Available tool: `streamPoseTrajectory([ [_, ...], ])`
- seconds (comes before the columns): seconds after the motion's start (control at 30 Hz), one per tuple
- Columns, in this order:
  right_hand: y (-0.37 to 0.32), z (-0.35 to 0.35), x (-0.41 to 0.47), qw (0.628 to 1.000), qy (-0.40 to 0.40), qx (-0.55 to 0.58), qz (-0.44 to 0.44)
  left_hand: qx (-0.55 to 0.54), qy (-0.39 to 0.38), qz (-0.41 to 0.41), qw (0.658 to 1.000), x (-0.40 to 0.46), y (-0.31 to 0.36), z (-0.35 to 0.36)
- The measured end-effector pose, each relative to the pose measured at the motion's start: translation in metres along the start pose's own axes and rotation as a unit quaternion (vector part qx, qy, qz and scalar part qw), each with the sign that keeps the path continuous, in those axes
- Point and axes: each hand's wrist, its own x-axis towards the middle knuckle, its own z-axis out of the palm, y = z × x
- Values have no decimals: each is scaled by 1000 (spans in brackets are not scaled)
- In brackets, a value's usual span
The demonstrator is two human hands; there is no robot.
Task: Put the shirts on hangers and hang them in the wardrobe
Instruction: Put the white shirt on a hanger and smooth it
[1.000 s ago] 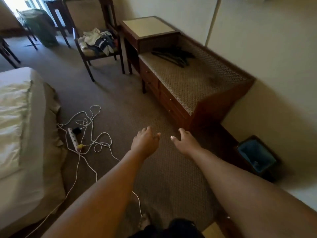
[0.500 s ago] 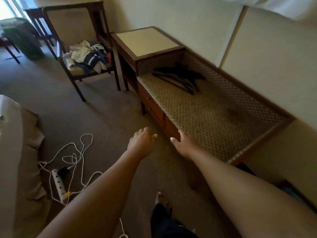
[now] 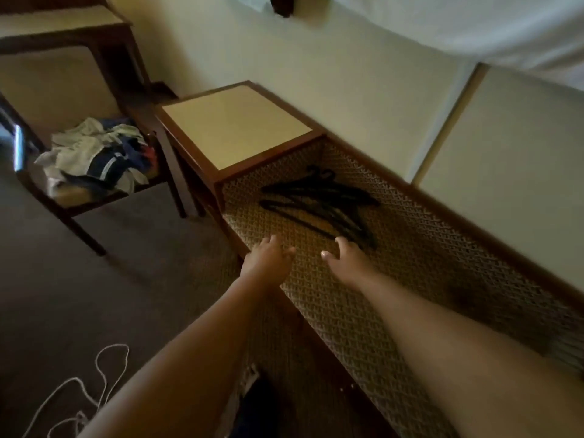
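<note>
The step in hand looks like fetching a hanger: both hands reach out over the woven surface toward the pile of black hangers. The left hand and right hand are near each other but apart, fingers loosely spread, holding nothing; the right sits just short of the nearest hanger. The next move likely calls for separating one hanger from the tangled pile. The shirts lie heaped on a wooden chair to the left, beyond a raised side table. A white cable trails on the carpet. No wardrobe is in view.
</note>
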Motion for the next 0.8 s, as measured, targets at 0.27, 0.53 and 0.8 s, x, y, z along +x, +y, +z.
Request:
streamPoseTrajectory([
  [0.27, -24, -32, 150, 997, 6, 41, 71, 34, -77, 43, 996, 187, -1, -32],
  [0.53, -13, -50, 286, 991, 10, 62, 118, 15, -123, 16, 992, 332, 3, -20],
  [0.8, 5, -38, 383, 993, 7, 8, 121, 65, -124, -9, 990, 425, -13, 7],
])
